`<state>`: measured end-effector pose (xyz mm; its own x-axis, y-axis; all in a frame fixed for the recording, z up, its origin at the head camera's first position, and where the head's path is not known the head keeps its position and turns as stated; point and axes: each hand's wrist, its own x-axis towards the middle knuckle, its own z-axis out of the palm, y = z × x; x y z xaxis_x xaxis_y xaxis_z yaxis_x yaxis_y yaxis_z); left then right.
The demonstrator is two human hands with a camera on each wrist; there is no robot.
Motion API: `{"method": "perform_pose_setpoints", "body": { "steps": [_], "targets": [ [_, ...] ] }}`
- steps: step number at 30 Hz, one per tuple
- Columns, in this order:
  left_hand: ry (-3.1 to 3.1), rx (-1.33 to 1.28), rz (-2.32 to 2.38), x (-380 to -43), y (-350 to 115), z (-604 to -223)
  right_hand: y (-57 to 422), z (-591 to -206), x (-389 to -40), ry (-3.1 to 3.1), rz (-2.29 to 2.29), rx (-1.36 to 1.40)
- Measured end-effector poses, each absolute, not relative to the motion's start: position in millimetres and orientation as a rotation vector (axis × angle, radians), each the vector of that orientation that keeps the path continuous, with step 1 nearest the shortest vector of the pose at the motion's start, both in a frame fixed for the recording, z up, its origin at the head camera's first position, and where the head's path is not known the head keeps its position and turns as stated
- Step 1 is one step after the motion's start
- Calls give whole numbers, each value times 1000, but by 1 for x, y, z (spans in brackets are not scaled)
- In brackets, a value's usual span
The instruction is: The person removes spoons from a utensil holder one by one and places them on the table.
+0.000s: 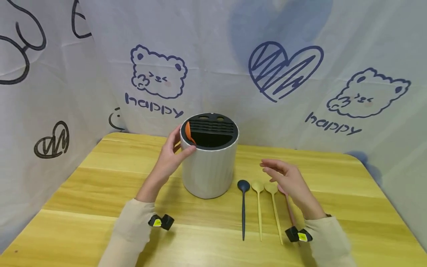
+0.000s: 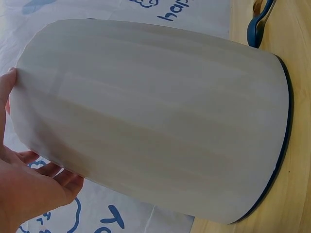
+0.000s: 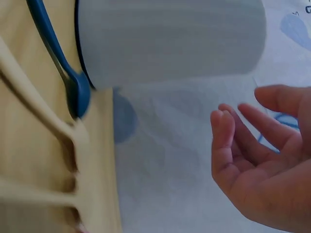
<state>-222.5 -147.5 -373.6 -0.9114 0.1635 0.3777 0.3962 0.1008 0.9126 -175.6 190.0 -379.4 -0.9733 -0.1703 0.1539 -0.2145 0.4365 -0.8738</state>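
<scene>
A white round utensil holder (image 1: 208, 172) with a black slotted top (image 1: 211, 128) stands upright on the table. My left hand (image 1: 168, 159) grips its left side, thumb near the front of the rim and fingers around the far side. Inside the top's left edge leans an orange spoon (image 1: 188, 131). My right hand (image 1: 291, 181), its fingers loosely bent and holding nothing, hovers above a pink spoon (image 1: 291, 209), partly covering it. To that spoon's left lie two yellow spoons (image 1: 258, 187) and a dark blue spoon (image 1: 243, 185), bowls pointing away from me.
The wooden table (image 1: 100, 185) carries the holder and the row of spoons. Behind it hangs a pale cloth (image 1: 213, 85) printed with bears and hearts, and it continues along both sides. A small camera is strapped to each wrist.
</scene>
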Motion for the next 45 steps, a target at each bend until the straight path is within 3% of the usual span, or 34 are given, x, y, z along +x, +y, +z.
{"method": "perform_pose_setpoints", "body": {
  "steps": [9, 29, 45],
  "targets": [
    [-2199, -545, -1915, -222, -146, -374, 162, -371, -171, -2566, 1577, 482],
    [-2206, -541, -1909, -220, -151, -373, 117, -286, -203, -2693, 1377, 801],
    [-2212, -544, -1926, -219, -150, -372, 69, -264, -228, -2795, 1461, 643]
  ]
}}
